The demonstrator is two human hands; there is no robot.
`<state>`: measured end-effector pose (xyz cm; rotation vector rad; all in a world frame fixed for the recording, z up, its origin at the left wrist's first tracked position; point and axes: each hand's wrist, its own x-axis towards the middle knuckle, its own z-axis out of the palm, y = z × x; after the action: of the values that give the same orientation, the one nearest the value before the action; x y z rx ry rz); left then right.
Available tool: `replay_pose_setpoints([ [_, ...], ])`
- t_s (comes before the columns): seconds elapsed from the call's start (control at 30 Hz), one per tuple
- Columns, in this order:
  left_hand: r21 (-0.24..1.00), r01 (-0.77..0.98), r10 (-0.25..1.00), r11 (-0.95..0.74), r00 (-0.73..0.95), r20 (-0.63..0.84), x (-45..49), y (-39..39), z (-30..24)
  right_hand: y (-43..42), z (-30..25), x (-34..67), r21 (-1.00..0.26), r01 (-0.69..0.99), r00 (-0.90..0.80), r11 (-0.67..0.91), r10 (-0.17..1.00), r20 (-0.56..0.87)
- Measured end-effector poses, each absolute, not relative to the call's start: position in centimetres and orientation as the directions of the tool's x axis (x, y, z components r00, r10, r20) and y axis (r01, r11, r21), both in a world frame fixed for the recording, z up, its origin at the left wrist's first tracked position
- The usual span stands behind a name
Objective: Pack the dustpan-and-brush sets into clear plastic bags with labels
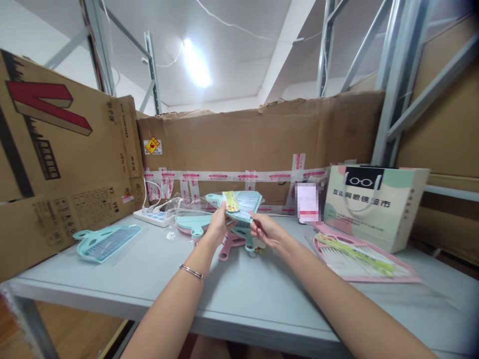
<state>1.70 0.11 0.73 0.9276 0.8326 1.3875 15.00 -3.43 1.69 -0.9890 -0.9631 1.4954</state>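
Above the middle of the table, both hands hold a mint-green dustpan and brush set (247, 202) with a yellow-green label card (231, 201). My left hand (220, 219) grips it near the label, the thumb on top. Its lower right corner is pinched between the fingers of my right hand (264, 229). Beneath and beside my hands lie more small dustpans and brushes: a mint one (194, 223) on the left, a pink handle (229, 246) and a mint handle (249, 242). My hands partly hide this pile.
Another mint dustpan set (108, 243) lies on the left in clear plastic. On the right are a pink dustpan set (364, 257), a paper gift bag (374, 204) and a phone (309, 202). A power strip (153, 217) sits back left. Cardboard (243, 134) walls the table's back.
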Motion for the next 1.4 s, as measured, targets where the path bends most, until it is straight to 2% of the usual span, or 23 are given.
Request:
replay_pose_setpoints([
  [0.07,0.931,-0.363,0.998,-0.038,0.029,0.052,1.8,-0.2,0.6,-3.4,1.4,14.7,-0.941,-0.322,-0.084,-0.107,0.993,-0.084],
  [0.23,0.959,-0.265,0.993,-0.098,-0.093,0.076,1.4,0.0,0.6,-3.3,0.9,14.5,-0.948,-0.304,-0.07,-0.097,0.994,-0.079],
  [0.43,0.899,-0.408,0.948,-0.157,-0.316,0.022,-0.9,1.9,0.9,-3.3,0.8,14.2,-0.962,-0.257,-0.124,-0.09,0.99,-0.06],
  [0.57,0.885,-0.43,0.907,-0.178,-0.422,-0.023,-2.5,2.9,0.8,-3.4,0.6,14.1,-0.967,-0.243,-0.112,-0.08,0.992,-0.054],
  [0.73,0.875,-0.468,0.915,-0.124,-0.394,-0.081,-2.9,3.4,0.5,-3.7,0.9,14.2,-0.972,-0.224,-0.13,-0.075,0.99,-0.046],
  [0.93,0.861,-0.469,0.923,-0.2,-0.384,0.005,-3.0,3.4,0.8,-3.4,0.5,14.1,-0.973,-0.218,-0.175,-0.075,0.984,-0.036],
  [1.13,0.864,-0.477,0.922,-0.157,-0.386,-0.045,-3.2,3.5,0.9,-3.2,0.6,14.6,-0.966,-0.247,-0.154,-0.073,0.987,-0.035],
  [1.27,0.884,-0.42,0.921,-0.204,-0.388,0.028,-3.4,3.6,0.8,-3.3,0.5,14.3,-0.967,-0.239,-0.183,-0.084,0.982,-0.041],
  [1.4,0.901,-0.354,0.92,-0.251,-0.377,0.109,-2.8,3.1,0.8,-3.1,0.3,14.3,-0.959,-0.274,-0.124,-0.072,0.992,-0.039],
])
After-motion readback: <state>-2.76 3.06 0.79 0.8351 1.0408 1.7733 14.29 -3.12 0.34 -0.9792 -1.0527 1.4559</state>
